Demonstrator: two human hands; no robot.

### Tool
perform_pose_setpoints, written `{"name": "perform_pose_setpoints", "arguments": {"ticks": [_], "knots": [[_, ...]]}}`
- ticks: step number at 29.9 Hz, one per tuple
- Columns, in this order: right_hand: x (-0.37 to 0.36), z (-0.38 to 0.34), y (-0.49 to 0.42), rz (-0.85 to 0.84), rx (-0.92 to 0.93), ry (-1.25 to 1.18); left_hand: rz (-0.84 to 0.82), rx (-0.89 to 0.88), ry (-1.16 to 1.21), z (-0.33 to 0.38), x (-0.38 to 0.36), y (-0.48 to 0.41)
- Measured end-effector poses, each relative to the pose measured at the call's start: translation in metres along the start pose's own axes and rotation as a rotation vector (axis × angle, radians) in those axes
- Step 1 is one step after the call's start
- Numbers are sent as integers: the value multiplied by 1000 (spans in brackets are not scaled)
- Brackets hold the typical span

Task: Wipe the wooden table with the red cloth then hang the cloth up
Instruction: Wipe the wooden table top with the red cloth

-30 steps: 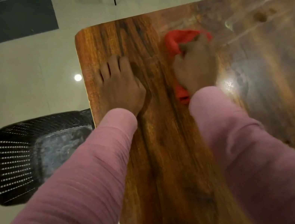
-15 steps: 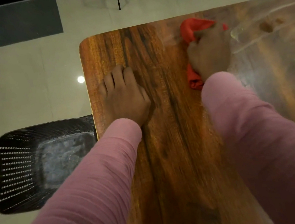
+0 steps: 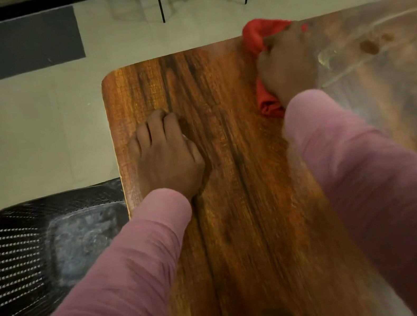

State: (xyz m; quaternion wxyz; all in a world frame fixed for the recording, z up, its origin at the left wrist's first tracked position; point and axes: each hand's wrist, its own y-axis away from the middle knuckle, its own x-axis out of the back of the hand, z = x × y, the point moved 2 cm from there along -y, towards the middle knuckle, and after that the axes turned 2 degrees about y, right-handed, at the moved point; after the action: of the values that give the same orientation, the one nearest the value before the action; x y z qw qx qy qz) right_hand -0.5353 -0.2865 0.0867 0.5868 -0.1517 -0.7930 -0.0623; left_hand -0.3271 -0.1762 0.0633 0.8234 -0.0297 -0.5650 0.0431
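Red cloth (image 3: 267, 100) mostly hidden under gripping right hand (image 3: 287, 68).

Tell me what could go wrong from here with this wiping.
1. The red cloth pokes past the wooden table at its far edge, gripped by the right hand; a push forward might carry it off onto the floor.
2. Cloudy streaks lie right of that hand; the bunched cloth may only smear them.
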Motion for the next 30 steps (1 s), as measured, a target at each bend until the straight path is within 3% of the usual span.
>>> {"name": "perform_pose_setpoints", "arguments": {"ticks": [4, 9, 12, 16, 19, 21, 24, 30], "knots": [[-6, -17, -12, 28, -93, -22, 2, 11, -4, 0, -1, 0], [-30, -100, 27, -68, 234, -78, -9, 19, -31, 0, -4, 0], [-34, -113, 38, -84, 386, -34, -14, 6, -26, -2, -4, 0], [-20, -61, 1, -44, 141, -45, 10, -2, -17, -1, -1, 1], [-5, -11, -28, -118, -131, -108, 14, 0, -3, 0, -1, 0], [2, 1, -34, -155, -190, -108, 18, 5, -9, 1, -1, -2], [0, -14, -23, -10, -28, 26, 12, 8, -19, 3, -3, -1], [-12, -47, 23, -95, 375, -5, -22, 8, -46, 3, 1, 0]]}}
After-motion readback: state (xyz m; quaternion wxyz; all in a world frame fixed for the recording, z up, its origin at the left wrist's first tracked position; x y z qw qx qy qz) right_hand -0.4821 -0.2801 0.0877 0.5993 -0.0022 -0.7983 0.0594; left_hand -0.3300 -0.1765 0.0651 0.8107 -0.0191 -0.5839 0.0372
